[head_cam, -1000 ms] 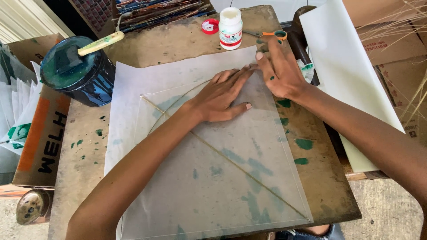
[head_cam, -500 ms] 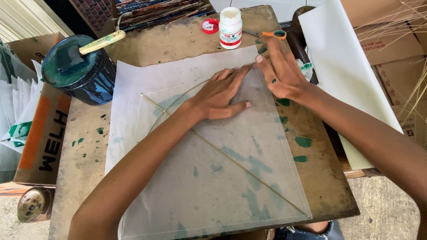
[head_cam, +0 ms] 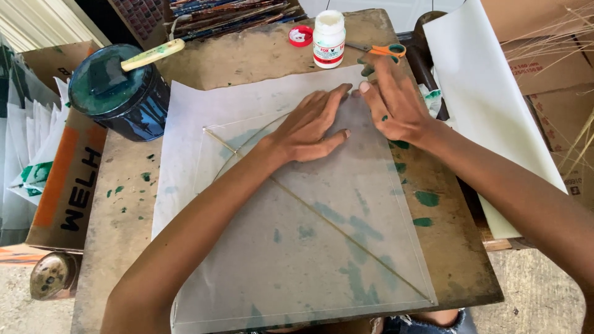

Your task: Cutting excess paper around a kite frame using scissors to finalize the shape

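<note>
Both hands were flat on a thin, see-through square sheet (head_cam: 322,247) lying on a worn wooden board (head_cam: 124,216) speckled with green paint. The left hand (head_cam: 309,127) had its fingers stretched out and pressed down near the sheet's top corner, gripping nothing. The right hand (head_cam: 393,102) sat just beside it, fingers spread, green smudges on them, also holding nothing. A skinny straw-coloured stick (head_cam: 346,238) ran diagonally under the sheet, with white paper (head_cam: 185,117) beneath. Around it: a dark round paint tin (head_cam: 120,93) with a brush laid across the top, a small white glue bottle (head_cam: 328,38), its red cap (head_cam: 301,35), and orange-handled scissors (head_cam: 383,49).
</note>
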